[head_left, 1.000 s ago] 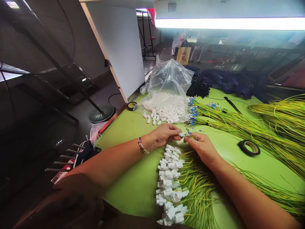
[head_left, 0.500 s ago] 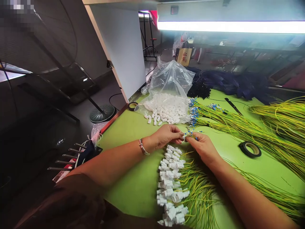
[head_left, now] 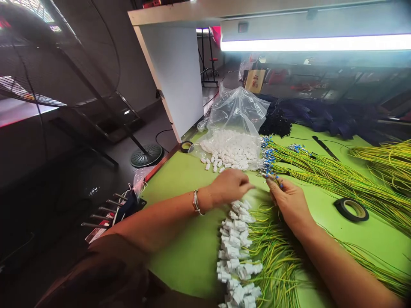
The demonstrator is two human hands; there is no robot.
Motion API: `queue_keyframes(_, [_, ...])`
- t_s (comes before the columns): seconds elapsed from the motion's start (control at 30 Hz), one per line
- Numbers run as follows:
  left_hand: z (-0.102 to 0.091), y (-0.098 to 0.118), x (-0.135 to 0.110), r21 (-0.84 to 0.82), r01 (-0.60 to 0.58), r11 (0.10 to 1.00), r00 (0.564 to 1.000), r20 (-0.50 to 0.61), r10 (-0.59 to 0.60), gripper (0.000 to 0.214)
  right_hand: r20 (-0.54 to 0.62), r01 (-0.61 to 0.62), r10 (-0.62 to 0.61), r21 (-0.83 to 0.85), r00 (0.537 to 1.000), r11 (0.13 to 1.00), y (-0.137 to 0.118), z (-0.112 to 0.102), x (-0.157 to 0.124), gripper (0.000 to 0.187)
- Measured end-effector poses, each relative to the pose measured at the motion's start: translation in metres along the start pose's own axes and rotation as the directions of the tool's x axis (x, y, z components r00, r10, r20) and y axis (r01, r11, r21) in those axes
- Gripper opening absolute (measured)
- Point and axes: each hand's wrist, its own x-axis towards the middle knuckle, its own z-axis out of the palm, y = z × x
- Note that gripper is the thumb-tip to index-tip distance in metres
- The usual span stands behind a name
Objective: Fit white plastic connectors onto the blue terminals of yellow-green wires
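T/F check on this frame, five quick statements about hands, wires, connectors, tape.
1. The right hand holds wires with blue tips. True.
2. The clear plastic bag holds black connectors. False: the loose connectors spilling from it are white.
3. A row of white connectors on yellow-green wires lies below the left hand. True.
4. The black tape roll sits on the left wrist. False: it lies on the green table, right of the right hand; the wrist wears a bracelet.
5. The table is red. False: green.
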Motion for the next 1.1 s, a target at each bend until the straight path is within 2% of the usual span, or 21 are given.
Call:
queue_keyframes(0.03, [-0.003,-0.007,0.004,0.067,0.057,0.996,0.992,-0.115,-0.049,0.022,0.039,-0.010,0.010,-0.004,0.999,1.000,0.000,0.001,0.000,0.032])
queue_keyframes(0.1, [-0.006,-0.022,0.011,0.132,0.129,0.983,0.970,-0.221,-0.098,0.022,0.091,-0.067,0.063,0.035,0.994,0.997,0.000,0.003,-0.002,0.019])
queue_keyframes(0.17, [-0.004,-0.035,0.016,0.172,0.138,0.975,0.973,-0.208,-0.100,0.024,0.118,-0.130,0.120,0.084,0.986,0.988,0.000,0.005,-0.002,0.015])
queue_keyframes(0.3, [0.007,-0.049,0.018,0.237,0.068,0.969,0.990,-0.135,-0.036,0.024,0.155,-0.168,0.148,0.128,0.977,0.977,0.002,0.007,-0.003,0.026])
queue_keyframes(0.4, [0.009,-0.052,0.018,0.236,0.088,0.968,0.985,-0.164,-0.050,0.037,0.155,-0.202,0.179,0.148,0.972,0.968,0.005,0.007,-0.003,0.030])
queue_keyframes(0.47, [0.006,-0.049,0.018,0.200,0.108,0.974,0.976,-0.209,-0.065,0.039,0.122,-0.217,0.198,0.172,0.973,0.961,0.006,0.007,-0.002,0.030])
queue_keyframes(0.53, [0.002,-0.044,0.018,0.073,0.123,0.990,0.969,-0.225,-0.104,0.032,0.087,-0.216,0.203,0.192,0.975,0.957,0.006,0.007,-0.001,0.029])
queue_keyframes(0.6, [0.000,-0.035,0.017,-0.178,0.169,0.969,0.972,-0.132,-0.193,0.023,0.056,-0.213,0.206,0.208,0.977,0.955,0.006,0.006,-0.001,0.028])
queue_keyframes(0.67, [0.001,-0.025,0.016,-0.453,0.270,0.850,0.959,0.051,-0.277,0.018,0.037,-0.210,0.207,0.224,0.978,0.952,0.004,0.007,-0.001,0.026])
queue_keyframes(0.77, [0.008,-0.016,0.012,-0.748,0.407,0.525,0.909,0.273,-0.316,0.019,0.048,-0.209,0.204,0.232,0.978,0.950,0.002,0.007,-0.002,0.022])
queue_keyframes(0.83, [0.013,-0.014,0.011,-0.848,0.441,0.292,0.883,0.351,-0.312,0.018,0.075,-0.211,0.199,0.220,0.977,0.952,0.000,0.007,-0.003,0.020])
queue_keyframes(0.9, [0.017,-0.015,0.012,-0.886,0.445,0.130,0.868,0.390,-0.309,0.018,0.099,-0.211,0.194,0.199,0.976,0.957,0.000,0.007,-0.003,0.017])
queue_keyframes(0.97, [0.018,-0.016,0.012,-0.899,0.435,0.055,0.859,0.396,-0.326,0.014,0.113,-0.210,0.192,0.179,0.975,0.961,0.001,0.007,-0.003,0.016])
queue_keyframes(1.1, [0.018,-0.017,0.013,-0.900,0.435,0.010,0.849,0.407,-0.336,0.010,0.114,-0.215,0.199,0.151,0.973,0.965,0.003,0.009,-0.003,0.020])
